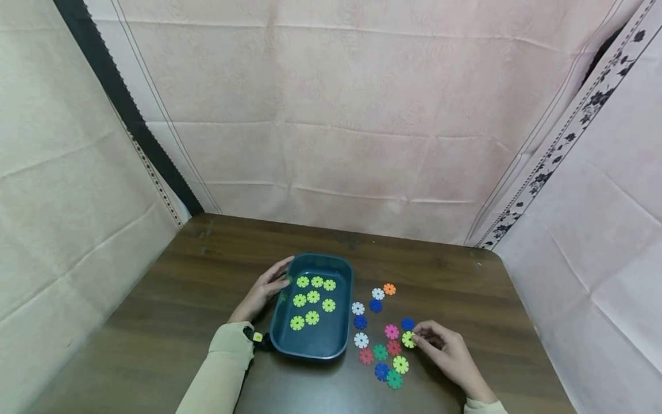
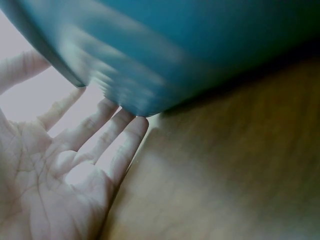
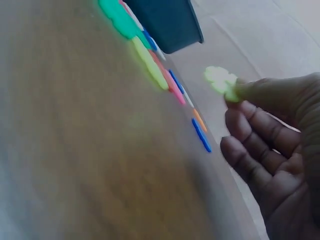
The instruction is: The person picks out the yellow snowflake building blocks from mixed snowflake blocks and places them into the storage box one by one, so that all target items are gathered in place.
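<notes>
My right hand pinches a yellow-green notched flower-shaped disc between thumb and fingertips, held up off the table in the right wrist view. My left hand holds the left side of a dark teal tray. In the left wrist view the fingers touch the tray's outer wall, and the thumb reaches its rim. Inside the tray several yellow-green discs lie in rough rows. A blue disc lies just beyond my right fingertips, with a pink disc to their left.
Right of the tray, loose discs are scattered on the brown wooden table: white, green, red, orange and another yellow-green disc. Pale cloth hangs behind the table and at both sides.
</notes>
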`<state>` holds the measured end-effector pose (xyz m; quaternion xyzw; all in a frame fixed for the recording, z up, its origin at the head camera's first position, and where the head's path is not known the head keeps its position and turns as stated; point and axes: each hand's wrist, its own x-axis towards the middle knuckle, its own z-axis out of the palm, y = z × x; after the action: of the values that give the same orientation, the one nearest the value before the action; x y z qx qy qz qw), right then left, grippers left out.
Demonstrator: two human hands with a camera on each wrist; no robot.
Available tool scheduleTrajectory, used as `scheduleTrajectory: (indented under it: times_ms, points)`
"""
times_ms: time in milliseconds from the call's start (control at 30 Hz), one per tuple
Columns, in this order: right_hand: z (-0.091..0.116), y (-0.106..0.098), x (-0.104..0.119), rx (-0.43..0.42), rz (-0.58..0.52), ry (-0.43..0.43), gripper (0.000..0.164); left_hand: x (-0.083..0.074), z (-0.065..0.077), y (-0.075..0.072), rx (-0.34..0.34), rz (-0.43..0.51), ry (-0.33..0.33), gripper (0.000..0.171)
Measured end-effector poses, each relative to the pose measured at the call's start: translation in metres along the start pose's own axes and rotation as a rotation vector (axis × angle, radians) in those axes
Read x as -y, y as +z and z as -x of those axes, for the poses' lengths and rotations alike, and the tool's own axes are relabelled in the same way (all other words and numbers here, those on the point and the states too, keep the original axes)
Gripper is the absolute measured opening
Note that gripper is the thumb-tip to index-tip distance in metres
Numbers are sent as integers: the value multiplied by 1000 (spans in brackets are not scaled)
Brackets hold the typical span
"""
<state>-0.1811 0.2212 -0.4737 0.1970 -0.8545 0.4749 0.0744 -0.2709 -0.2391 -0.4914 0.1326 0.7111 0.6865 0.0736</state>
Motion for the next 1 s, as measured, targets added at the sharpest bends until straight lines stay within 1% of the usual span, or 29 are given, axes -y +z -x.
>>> scheduleTrajectory:
  times_ms: [100,167,333,467,600,733,900,1000]
  points:
    - [-5,3,-8,12,-23,-8,14,0,-1,0,4,10,-3,56]
    - [-11,4,-8,36,-41,-27,15,1,-2,0,8,11,-3,56]
    - [-29,7,1,116,-56,-113,18,1,-2,-1,4,13,6,57]
    - [-45,14,12,183,-62,-180,19,2,-1,0,-1,7,-9,56]
    - [-62,26,28,256,-80,-235,15,2,1,0,3,8,-13,56]
    - [-80,43,46,303,-82,-311,10,2,2,0,5,7,-13,57]
    - [-103,66,63,372,-59,-409,10,0,1,0,3,3,-5,58]
    - [-115,78,67,436,-22,-446,11,0,1,-1,0,5,-5,58]
